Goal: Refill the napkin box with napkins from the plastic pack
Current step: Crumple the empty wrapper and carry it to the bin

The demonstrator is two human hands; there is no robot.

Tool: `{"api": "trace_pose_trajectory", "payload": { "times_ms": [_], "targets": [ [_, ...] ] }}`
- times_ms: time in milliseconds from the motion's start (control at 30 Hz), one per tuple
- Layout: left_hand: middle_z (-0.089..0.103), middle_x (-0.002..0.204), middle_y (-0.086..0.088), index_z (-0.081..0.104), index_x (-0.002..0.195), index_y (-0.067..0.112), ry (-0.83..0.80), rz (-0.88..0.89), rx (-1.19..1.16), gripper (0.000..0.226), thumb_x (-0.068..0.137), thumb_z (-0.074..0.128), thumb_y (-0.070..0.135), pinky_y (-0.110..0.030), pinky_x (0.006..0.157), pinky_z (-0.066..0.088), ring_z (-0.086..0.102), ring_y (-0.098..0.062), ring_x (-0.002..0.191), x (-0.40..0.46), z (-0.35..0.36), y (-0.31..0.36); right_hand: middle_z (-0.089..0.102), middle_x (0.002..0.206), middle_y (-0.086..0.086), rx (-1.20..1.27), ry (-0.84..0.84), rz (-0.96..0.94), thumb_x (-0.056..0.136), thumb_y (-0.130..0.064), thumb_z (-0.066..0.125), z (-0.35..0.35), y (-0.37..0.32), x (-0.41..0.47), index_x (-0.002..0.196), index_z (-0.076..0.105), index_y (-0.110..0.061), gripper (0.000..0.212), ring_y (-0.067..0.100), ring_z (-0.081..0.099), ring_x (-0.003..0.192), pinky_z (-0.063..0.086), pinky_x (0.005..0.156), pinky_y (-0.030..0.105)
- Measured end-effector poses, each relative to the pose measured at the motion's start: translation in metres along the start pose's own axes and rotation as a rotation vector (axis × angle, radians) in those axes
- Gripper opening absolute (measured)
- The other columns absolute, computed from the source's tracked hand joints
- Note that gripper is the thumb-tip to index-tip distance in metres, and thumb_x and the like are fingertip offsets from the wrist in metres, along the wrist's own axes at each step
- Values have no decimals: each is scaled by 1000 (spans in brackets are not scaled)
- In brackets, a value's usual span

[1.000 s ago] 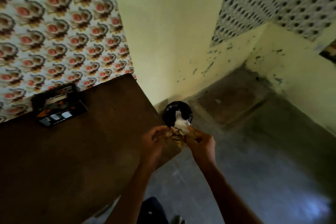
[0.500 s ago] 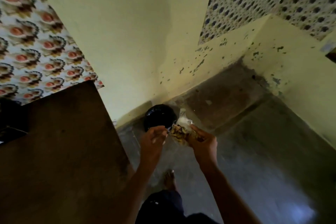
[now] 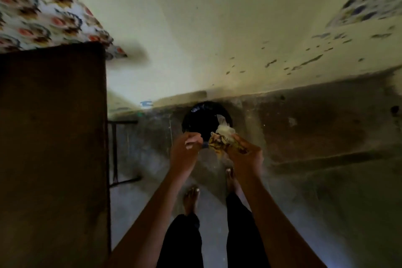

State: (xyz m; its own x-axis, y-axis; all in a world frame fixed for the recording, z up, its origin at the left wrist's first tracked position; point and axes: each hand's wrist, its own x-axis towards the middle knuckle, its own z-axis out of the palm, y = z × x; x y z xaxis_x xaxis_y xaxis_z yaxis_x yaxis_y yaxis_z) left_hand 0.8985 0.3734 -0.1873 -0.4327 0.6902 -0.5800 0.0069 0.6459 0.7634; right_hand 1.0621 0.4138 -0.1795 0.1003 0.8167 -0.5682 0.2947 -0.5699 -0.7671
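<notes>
Table edge (image 3: pixel 65 137) at nine o'clock; left hand (image 3: pixel 185 150) loosely curled, apparently holding nothing; right hand (image 3: pixel 243 154) clenched around the crumpled plastic pack (image 3: pixel 221 137), held above the black bin (image 3: pixel 202 119) at twelve; a careless release could miss the bin.

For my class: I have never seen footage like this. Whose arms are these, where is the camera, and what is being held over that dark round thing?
There is no machine here. A person wears one wide-angle camera on the head, looking down, so you see their own arms, legs and bare feet. The right hand grips a crumpled plastic pack, clear with a printed pattern. The left hand is closed beside it; whether it pinches part of the plastic is unclear. Below them, on the floor by the wall, stands a black round bin. A brown table fills the left side.
</notes>
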Motion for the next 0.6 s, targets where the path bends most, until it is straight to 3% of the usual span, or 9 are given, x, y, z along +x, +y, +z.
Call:
{"api": "trace_pose_trajectory", "payload": {
  "times_ms": [133,267,367,467,533,600],
  "targets": [
    [76,106,0,73,102,28,84,-125,-25,26,79,66,38,-52,93,59,73,-16,99,75,33,-49,79,97,-2,-174,-58,-22,78,-14,82,30,46,98,115,74,-19,38,6,72,71,62,63,27],
    [71,115,-7,68,118,14,132,-235,-37,23,96,65,20,-47,100,55,68,-21,106,152,71,-127,77,103,0,-307,-109,-21,82,-12,79,72,117,192,120,71,-17,39,7,71,78,59,66,22],
    [68,120,-12,64,123,8,214,-269,22,30,94,68,12,-35,91,53,66,-26,112,209,96,-190,76,105,2,-454,-122,-61,85,-12,74,108,169,258,118,72,-15,33,8,65,80,48,63,13],
    [63,126,-17,57,131,2,289,-308,147,47,90,73,17,-31,88,47,63,-30,115,255,113,-234,76,103,4,-546,-180,-74,86,-13,71,146,209,308,113,74,-14,27,15,67,86,49,71,24],
    [61,130,-17,54,135,3,332,-342,213,55,88,74,24,-35,95,47,60,-31,121,280,118,-257,76,98,9,-596,-198,-96,85,-16,71,170,233,335,104,76,-11,20,28,71,93,56,74,34],
    [62,132,-15,53,136,4,362,-331,210,58,87,74,26,-37,101,50,59,-30,124,301,122,-279,74,92,15,-656,-221,-100,86,-15,71,189,253,357,100,75,-7,17,31,67,82,57,71,40]
  ]
}}
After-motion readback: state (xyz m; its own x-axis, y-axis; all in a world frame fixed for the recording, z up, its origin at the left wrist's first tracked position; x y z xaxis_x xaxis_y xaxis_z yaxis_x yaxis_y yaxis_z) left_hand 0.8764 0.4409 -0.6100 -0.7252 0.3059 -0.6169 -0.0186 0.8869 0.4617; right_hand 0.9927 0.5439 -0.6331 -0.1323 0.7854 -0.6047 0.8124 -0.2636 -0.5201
